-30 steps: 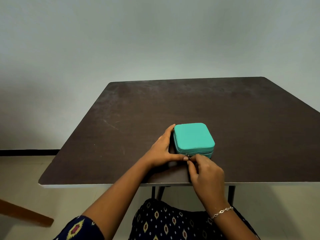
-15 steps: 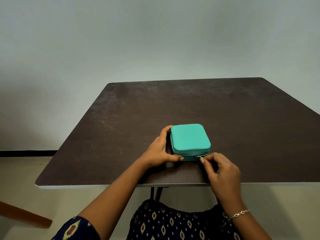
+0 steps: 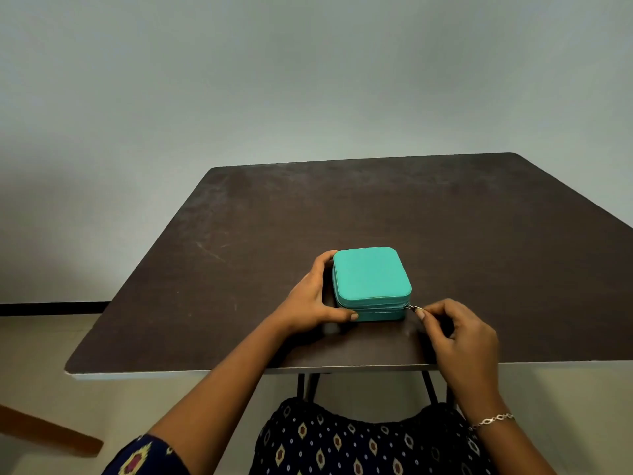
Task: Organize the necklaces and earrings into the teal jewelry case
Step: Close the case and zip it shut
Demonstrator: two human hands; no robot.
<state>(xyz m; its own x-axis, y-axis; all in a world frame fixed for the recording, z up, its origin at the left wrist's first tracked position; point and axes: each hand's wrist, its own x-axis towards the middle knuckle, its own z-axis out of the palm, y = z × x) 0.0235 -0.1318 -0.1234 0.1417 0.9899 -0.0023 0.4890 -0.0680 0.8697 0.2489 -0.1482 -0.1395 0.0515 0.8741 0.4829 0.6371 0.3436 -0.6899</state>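
Right fingers (image 3: pixel 420 314): thumb and forefinger are pinched narrowly on the small metal zipper pull (image 3: pixel 413 307), right of centre in the lower half of the frame. The other fingers curl loosely behind them.
Left fingers (image 3: pixel 325 261): spread wide round the left side of the case and holding it. The forefinger reaches the far left corner and the thumb lies along the near wall.
Teal jewelry case (image 3: pixel 371 279): lies flat just below the centre of the frame, between the two hands, with its lid down. The pull juts from its near right corner. A zipper seam runs along the near wall. Whether that seam is parted cannot be told.
Tabletop (image 3: pixel 462 217): dark brown and scuffed, with a pale edge along the near side. The case sits close to that edge.
Table legs (image 3: pixel 301 385): thin and dark, showing below the near edge at bottom centre.
Wall (image 3: pixel 308 80): plain grey-green, filling the upper half of the frame.
Skirting strip (image 3: pixel 51 308): a dark band at the middle left, where the wall meets a beige floor (image 3: pixel 41 354).
Wooden piece (image 3: pixel 44 433): brown and slanted, in the lower left corner.
Right hand (image 3: pixel 460 341): enters from the lower right with its back toward the camera and its knuckles bent. It lies over the near edge of the tabletop. A thin bracelet (image 3: pixel 493 421) circles the wrist.
Left hand (image 3: pixel 306 303): rests on the tabletop just left of the case. Its bare forearm runs diagonally from the lower left.
Patterned sleeve (image 3: pixel 144 457): dark blue, at the bottom left.
Patterned fabric (image 3: pixel 359 440): dark with small diamond marks, across the lap at bottom centre.
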